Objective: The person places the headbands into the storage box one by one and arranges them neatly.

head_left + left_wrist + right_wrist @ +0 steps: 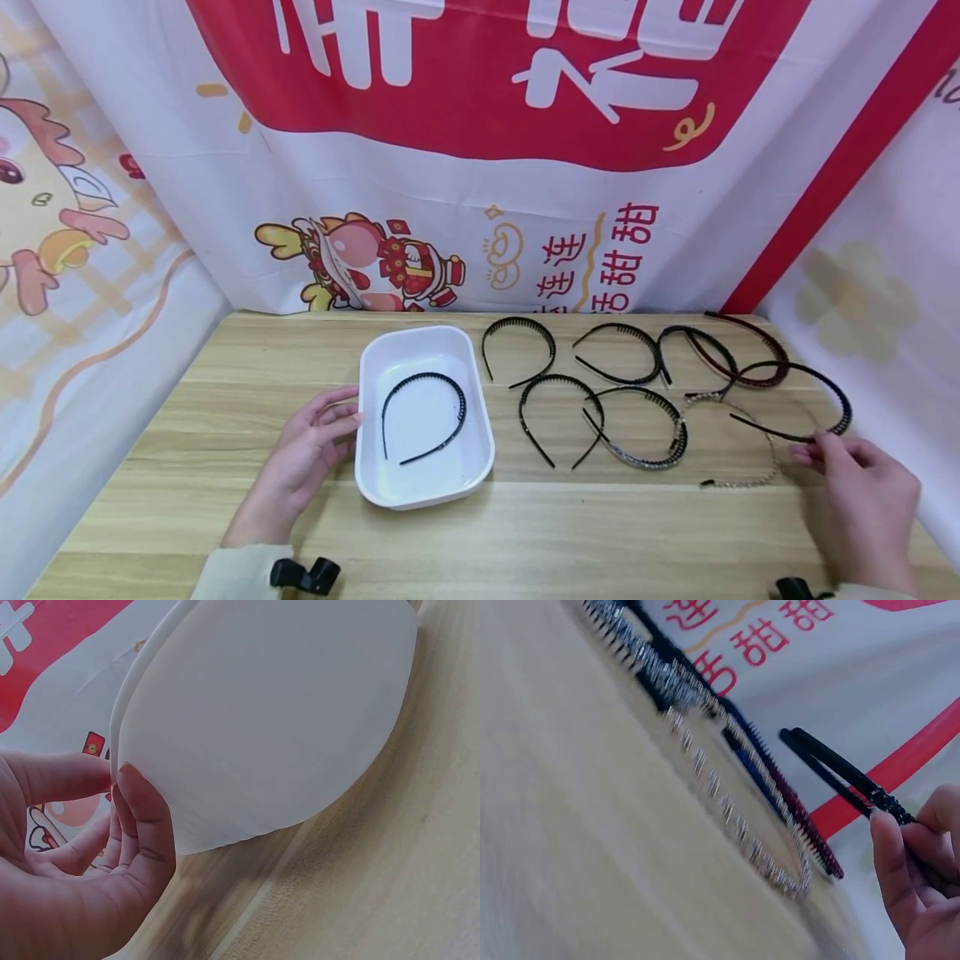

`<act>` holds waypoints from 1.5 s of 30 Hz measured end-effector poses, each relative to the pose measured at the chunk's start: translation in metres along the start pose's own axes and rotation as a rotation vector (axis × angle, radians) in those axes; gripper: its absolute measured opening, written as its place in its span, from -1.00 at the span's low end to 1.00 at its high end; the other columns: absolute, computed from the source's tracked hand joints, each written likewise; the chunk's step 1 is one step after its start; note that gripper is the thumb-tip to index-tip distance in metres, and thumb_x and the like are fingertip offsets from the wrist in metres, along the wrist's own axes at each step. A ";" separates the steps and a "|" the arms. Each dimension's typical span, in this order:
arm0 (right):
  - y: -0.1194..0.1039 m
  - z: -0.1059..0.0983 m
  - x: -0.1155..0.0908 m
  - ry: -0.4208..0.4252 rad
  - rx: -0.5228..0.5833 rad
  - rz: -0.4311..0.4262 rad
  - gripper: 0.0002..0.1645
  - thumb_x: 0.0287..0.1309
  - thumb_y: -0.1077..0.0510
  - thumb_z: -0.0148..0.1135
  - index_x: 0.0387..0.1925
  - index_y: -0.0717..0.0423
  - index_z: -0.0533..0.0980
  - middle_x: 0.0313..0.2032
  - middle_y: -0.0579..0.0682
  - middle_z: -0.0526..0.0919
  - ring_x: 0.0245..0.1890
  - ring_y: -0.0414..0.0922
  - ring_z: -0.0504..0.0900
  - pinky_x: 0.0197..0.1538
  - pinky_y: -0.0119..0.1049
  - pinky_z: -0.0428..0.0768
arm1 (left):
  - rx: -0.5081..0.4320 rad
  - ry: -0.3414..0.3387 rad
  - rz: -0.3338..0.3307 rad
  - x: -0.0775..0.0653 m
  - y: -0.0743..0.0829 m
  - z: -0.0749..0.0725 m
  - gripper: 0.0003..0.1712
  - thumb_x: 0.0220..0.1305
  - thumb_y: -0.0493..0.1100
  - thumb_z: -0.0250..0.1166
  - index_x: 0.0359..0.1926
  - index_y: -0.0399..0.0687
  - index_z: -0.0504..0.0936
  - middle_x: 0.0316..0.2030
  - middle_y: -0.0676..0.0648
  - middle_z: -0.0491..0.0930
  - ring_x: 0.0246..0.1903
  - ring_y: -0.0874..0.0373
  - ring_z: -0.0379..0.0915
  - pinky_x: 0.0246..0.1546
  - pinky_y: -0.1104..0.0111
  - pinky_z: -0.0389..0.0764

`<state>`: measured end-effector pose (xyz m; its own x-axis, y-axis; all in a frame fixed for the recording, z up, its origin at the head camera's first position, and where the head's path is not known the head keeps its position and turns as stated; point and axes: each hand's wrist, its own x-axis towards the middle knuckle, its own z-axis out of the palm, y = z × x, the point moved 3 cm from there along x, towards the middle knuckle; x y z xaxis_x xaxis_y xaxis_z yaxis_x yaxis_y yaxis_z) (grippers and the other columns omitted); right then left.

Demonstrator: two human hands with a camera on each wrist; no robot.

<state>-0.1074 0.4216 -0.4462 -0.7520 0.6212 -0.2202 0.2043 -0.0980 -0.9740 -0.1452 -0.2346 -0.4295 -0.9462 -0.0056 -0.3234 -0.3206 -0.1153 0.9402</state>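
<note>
The black headband was at the head frame's right, pinched by the right hand, its ends pointing left toward the white box, whose rim the left hand pinched. The right-wrist view showed it raised clear of the silver headband; the head view made them overlap.

Up in the air it was, the slim black headband, pinched in the right hand at a bumpy, glinting stretch, both tips pointing left! Across to the white tray: smooth, round-cornered, its left rim nipped between thumb and fingers of the left hand. And there inside it, a second black headband, toothed, lay flat on the bottom, open ends toward the near side!
</note>
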 end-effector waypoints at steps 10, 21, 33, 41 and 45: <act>-0.017 0.030 -0.010 -0.214 0.254 -0.093 -0.82 0.38 0.36 0.37 -0.40 0.21 0.74 -0.42 -0.03 0.86 -0.48 -0.16 0.86 -0.24 -0.38 0.81 | 0.006 -0.002 0.004 0.001 0.001 -0.001 -0.40 0.48 -0.25 0.35 0.46 0.01 0.42 -0.02 0.18 0.70 -0.02 0.27 0.66 0.07 0.36 0.71; -0.028 0.066 -0.023 -0.424 0.280 -0.175 -0.85 0.33 0.43 0.39 -0.17 0.22 0.58 -0.28 0.01 0.87 -0.37 -0.11 0.88 -0.19 -0.30 0.83 | -0.012 -0.015 0.015 0.001 -0.002 0.000 -0.43 0.49 -0.28 0.33 0.44 -0.02 0.42 -0.03 0.18 0.73 -0.02 0.26 0.68 0.04 0.36 0.73; -0.032 0.084 -0.026 -0.463 0.255 -0.171 -0.43 0.36 0.41 0.37 0.18 0.02 0.28 -0.31 -0.02 0.87 -0.43 -0.09 0.87 -0.21 -0.30 0.83 | -0.013 -0.015 0.029 0.000 -0.003 0.000 -0.44 0.47 -0.29 0.34 0.41 -0.03 0.44 -0.02 0.15 0.72 -0.02 0.23 0.68 0.07 0.34 0.74; -0.040 0.105 -0.031 -0.510 0.190 -0.181 -0.47 0.38 0.36 0.38 0.19 0.05 0.30 -0.28 -0.06 0.88 -0.42 -0.14 0.86 -0.19 -0.33 0.83 | -0.029 -0.027 0.046 0.000 -0.002 0.001 -0.49 0.48 -0.32 0.31 0.37 -0.02 0.47 -0.04 0.15 0.73 -0.05 0.24 0.68 0.03 0.34 0.74; -0.044 0.122 -0.037 -0.561 0.183 -0.188 -0.50 0.41 0.36 0.34 0.20 0.07 0.30 -0.28 -0.06 0.88 -0.40 -0.15 0.86 -0.19 -0.33 0.83 | -0.023 -0.023 0.037 0.000 -0.002 0.002 -0.46 0.48 -0.32 0.32 0.40 -0.04 0.45 -0.04 0.16 0.73 -0.06 0.24 0.68 0.02 0.35 0.74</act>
<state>-0.1651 0.3079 -0.4021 -0.9897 0.1425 0.0097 -0.0369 -0.1896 -0.9812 -0.1450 -0.2325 -0.4316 -0.9584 0.0127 -0.2853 -0.2843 -0.1383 0.9487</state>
